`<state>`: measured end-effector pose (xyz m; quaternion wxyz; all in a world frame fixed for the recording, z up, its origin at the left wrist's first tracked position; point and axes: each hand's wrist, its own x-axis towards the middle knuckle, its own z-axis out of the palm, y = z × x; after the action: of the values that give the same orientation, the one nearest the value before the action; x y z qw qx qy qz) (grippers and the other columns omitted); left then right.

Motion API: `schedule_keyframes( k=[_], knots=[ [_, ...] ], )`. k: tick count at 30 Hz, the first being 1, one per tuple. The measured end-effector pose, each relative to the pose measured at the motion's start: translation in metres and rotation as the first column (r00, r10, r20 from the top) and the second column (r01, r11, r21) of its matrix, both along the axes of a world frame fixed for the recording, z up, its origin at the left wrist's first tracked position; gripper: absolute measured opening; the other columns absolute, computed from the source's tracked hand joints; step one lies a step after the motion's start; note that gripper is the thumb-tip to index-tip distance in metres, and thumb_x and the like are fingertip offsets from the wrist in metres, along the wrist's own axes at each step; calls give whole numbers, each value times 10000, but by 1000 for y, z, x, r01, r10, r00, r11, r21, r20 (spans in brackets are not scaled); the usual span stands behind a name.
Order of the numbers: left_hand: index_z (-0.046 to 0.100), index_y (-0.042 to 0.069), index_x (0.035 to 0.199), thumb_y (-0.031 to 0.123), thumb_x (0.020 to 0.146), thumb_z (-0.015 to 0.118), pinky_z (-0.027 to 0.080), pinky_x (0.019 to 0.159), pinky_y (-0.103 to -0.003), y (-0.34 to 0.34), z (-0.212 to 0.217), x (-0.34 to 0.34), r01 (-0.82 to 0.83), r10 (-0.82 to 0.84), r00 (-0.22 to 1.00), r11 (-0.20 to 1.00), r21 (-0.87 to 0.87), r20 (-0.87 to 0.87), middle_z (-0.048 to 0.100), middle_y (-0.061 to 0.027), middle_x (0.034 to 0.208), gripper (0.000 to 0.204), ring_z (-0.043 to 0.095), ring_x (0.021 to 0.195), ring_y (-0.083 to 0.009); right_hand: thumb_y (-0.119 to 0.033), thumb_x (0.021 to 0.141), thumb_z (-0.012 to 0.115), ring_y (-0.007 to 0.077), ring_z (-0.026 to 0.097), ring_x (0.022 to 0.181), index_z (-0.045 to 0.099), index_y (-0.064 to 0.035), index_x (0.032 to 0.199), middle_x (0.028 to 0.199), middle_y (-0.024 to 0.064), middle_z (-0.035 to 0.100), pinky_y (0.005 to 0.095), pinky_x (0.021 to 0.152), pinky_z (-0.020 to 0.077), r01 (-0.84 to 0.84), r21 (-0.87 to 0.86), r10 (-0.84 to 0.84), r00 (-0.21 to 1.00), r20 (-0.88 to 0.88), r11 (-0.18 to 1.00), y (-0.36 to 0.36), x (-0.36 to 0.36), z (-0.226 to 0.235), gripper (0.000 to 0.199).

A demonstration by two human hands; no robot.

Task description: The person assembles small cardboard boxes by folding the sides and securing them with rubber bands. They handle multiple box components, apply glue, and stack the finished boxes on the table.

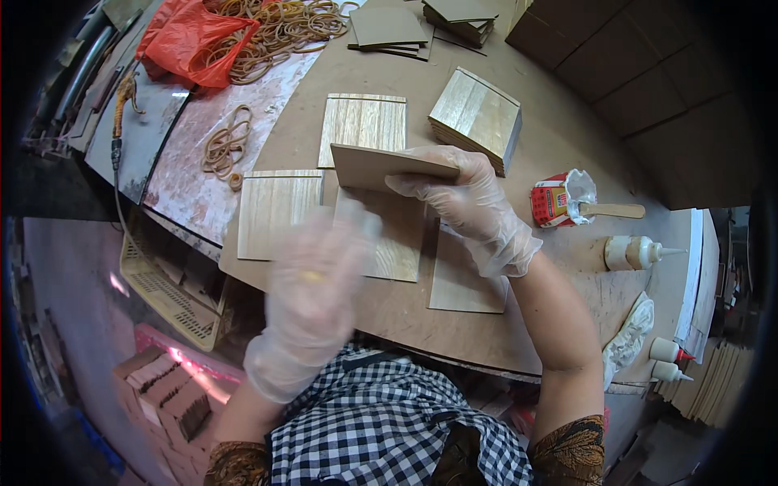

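Both my hands wear thin clear gloves. My right hand (470, 198) grips a thin brown board (389, 165) by its right end and holds it tilted above the table. My left hand (314, 279) is smeared by motion just below the board's left part, so its fingers cannot be read. Under and around the hands lie pale wood panels: a left one (275, 212), a far one (369, 121), a middle one (395, 257) partly hidden, and a right one (463, 279) beneath my right wrist. A neat stack of panels (476, 109) stands beyond my right hand.
At right are a red-and-white tub (551, 201) with white paste and a wooden stick (620, 211), a glue bottle (628, 253), smaller bottles (666, 350) and a crumpled cloth (632, 328). Rubber bands (284, 36), a red bag (190, 40) and brown boards (389, 28) lie farther back.
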<state>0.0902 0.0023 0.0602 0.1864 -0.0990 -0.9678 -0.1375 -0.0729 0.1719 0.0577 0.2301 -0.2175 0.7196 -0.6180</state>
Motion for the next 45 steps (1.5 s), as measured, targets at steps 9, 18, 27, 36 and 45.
schedule_keyframes(
  k=[9,18,27,36,45],
  knots=[
    [555,17,1337,148,850,592,384,1085,-450,33,-34,-11,111,-139,978,977,180,152,565,-180,1340,505,512,1259,-353,-48,830,775,88,631,896,748,-37,1049,978,15,711,256,809,519,99,-88,-89,990,111,991,-6,3,-6,221],
    [561,6,1326,135,829,585,365,1097,-458,31,-38,-11,135,-155,978,981,142,139,576,-186,1324,514,523,1251,-358,-39,818,780,89,638,867,754,-28,1002,943,19,710,257,783,526,168,-61,-159,979,130,984,-12,4,-3,187],
    [577,27,1321,205,899,589,377,1084,-448,31,-42,-11,121,-139,985,978,170,104,579,-168,1333,458,530,1245,-346,-33,806,782,86,634,856,752,-28,1005,928,32,719,253,779,524,104,-47,-102,994,24,994,-23,3,-6,201],
    [610,49,1293,120,839,603,383,1077,-453,32,-41,-10,84,-114,986,969,232,121,570,-166,1355,460,519,1262,-349,-19,825,766,81,635,876,750,-23,1025,962,14,722,253,787,522,116,10,-116,988,97,993,-20,2,4,201],
    [612,64,1297,108,808,599,366,1085,-451,33,-44,-9,86,-112,986,976,201,121,562,-159,1369,492,510,1279,-346,-32,822,773,70,631,861,752,-28,1036,970,15,715,242,762,512,120,18,-121,990,74,993,-8,1,2,215]
  ],
)
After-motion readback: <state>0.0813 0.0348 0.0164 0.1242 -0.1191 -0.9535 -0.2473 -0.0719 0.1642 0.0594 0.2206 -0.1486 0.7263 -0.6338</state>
